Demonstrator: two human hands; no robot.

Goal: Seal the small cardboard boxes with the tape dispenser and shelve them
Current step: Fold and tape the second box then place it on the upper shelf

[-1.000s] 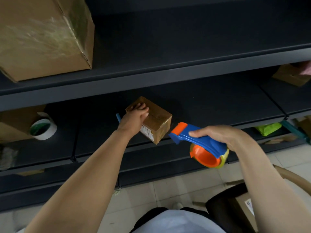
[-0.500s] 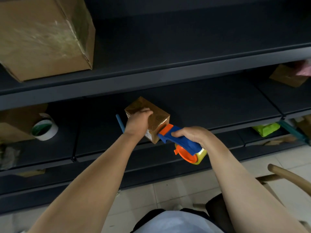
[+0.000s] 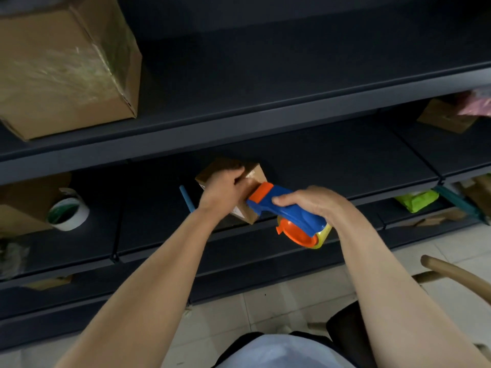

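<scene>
A small cardboard box [image 3: 252, 173] sits near the front edge of the dark middle shelf [image 3: 345, 166]. My left hand [image 3: 221, 188] grips it from the left, fingers curled over its top. My right hand [image 3: 310, 201] holds the blue and orange tape dispenser [image 3: 289, 211] by its blue handle. The dispenser's orange head presses against the box's right upper side. A roll of clear yellowish tape sits in the orange wheel below my right hand. Part of the box is hidden behind my left hand and the dispenser.
A large cardboard box [image 3: 66, 67] stands on the upper shelf at left. A white tape roll [image 3: 69, 213] and another box [image 3: 24, 200] lie at left on the middle shelf. A blue stick [image 3: 187, 199] lies behind my left wrist. A green packet [image 3: 417, 199] and a wooden chair back [image 3: 457, 272] are at right.
My right hand has brought the dispenser left and up until its orange head meets the box. My left hand has shifted its grip onto the box's top, and the box has turned a little.
</scene>
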